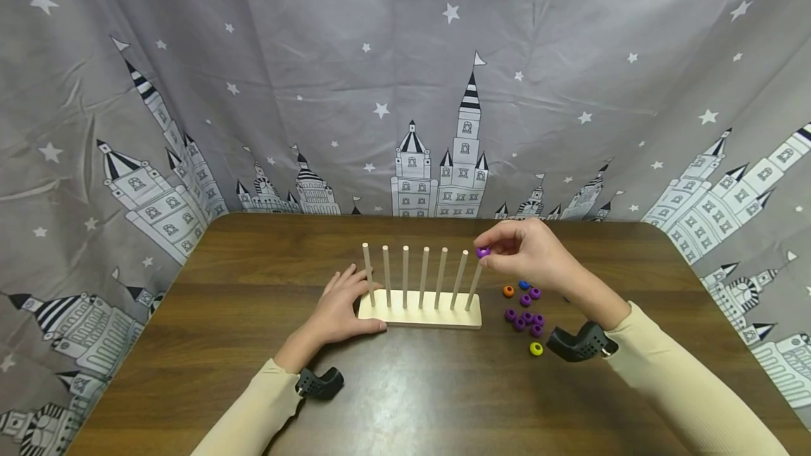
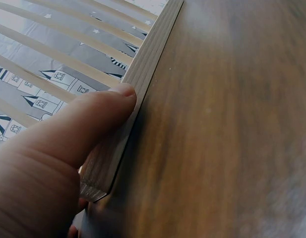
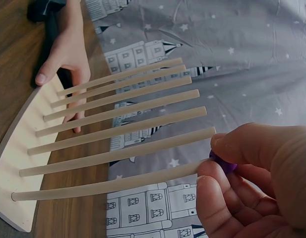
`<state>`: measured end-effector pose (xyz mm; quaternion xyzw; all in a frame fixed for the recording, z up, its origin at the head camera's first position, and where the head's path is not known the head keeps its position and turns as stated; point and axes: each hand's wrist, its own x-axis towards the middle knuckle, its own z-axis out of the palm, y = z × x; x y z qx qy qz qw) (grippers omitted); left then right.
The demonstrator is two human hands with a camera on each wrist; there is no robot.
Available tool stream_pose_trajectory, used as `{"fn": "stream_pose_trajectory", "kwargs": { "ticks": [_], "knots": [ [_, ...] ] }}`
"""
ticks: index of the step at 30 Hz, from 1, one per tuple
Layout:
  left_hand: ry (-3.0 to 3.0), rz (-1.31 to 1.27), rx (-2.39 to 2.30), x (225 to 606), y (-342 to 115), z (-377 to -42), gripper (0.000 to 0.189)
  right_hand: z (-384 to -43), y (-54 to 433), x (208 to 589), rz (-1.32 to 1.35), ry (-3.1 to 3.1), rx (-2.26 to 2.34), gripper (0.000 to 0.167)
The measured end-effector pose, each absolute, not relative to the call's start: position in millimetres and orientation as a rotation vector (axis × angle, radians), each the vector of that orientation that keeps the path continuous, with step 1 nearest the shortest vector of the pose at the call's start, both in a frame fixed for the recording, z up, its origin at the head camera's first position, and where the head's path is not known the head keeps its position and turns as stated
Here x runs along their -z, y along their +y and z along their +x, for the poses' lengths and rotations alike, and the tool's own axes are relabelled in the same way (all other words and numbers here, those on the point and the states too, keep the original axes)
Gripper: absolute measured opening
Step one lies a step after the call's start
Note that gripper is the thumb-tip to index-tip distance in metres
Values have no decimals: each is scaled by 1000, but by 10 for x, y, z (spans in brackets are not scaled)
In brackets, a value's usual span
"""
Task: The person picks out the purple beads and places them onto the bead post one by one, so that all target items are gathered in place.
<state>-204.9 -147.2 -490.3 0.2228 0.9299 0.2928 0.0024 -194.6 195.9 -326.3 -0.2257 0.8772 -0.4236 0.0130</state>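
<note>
A pale wooden peg stand [image 1: 418, 317] with a row of several upright pegs stands on the table. My left hand [image 1: 345, 307] grips its left end. In the left wrist view the thumb [image 2: 105, 114] presses the front edge of the base, and the other fingers are mostly hidden behind it. My right hand [image 1: 531, 252] pinches a purple bead [image 1: 483, 252] between thumb and fingers at the top of the rightmost peg [image 1: 474, 286]. From the right wrist, the purple bead [image 3: 223, 162] is at that peg's tip, partly covered by the fingers; whether the peg has entered its hole I cannot tell.
Right of the stand, below the right hand, lie several loose purple beads [image 1: 527, 317], an orange bead [image 1: 509, 291], a blue bead [image 1: 524, 285] and a yellow bead [image 1: 536, 349]. A grey castle-print curtain [image 1: 355, 90] hangs behind the brown table [image 1: 405, 400].
</note>
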Motion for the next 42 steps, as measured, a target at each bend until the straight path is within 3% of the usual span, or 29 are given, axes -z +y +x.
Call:
{"fn": "stream_pose_trajectory", "kwargs": {
  "ticks": [26, 42],
  "knots": [
    [2912, 699, -899, 4891, -1476, -2062, 66, -1941, 1957, 3531, -623, 2643, 1454, 22],
    [2915, 699, -916, 4892, -1468, -2055, 67, -1929, 1959, 3774, -656, 2596, 1528, 8]
  ]
}}
